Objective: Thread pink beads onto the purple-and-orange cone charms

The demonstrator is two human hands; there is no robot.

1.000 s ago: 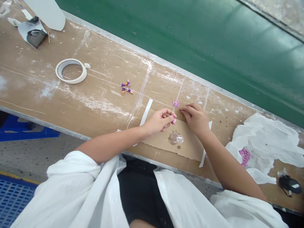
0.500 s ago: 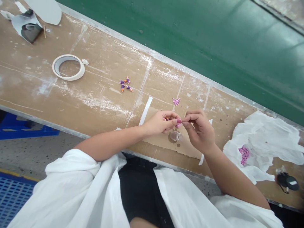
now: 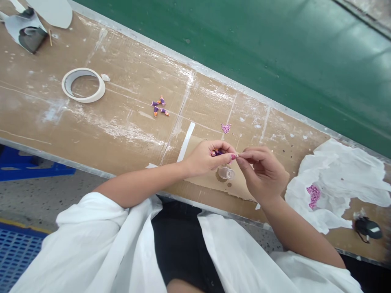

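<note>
My left hand (image 3: pixel 210 156) is closed around a small purple-and-orange figurine (image 3: pixel 215 153), part of which shows between the fingers. The fingertips of my right hand (image 3: pixel 264 171) are pinched together at the tip of my left thumb; whatever is between them is too small to make out. Just below the hands, a small clear glass bottle (image 3: pixel 226 173) lies on a taped-down cardboard sheet (image 3: pixel 207 183). Beyond them is a little pile of pink beads (image 3: pixel 226 128). Several similar purple-and-orange figurines (image 3: pixel 160 106) lie together to the left.
A roll of white tape (image 3: pixel 67 94) lies at the left, with a crumpled grey-and-white wrapper (image 3: pixel 30 36) farther back. On the right, crumpled white paper (image 3: pixel 332 175) carries more pink beads (image 3: pixel 313 196). A black round object (image 3: pixel 368 228) sits near the right front edge.
My right hand has shifted slightly to the right and turned flatter, its fingers still pinched by my left thumb. More of the figurine shows in my left hand.
</note>
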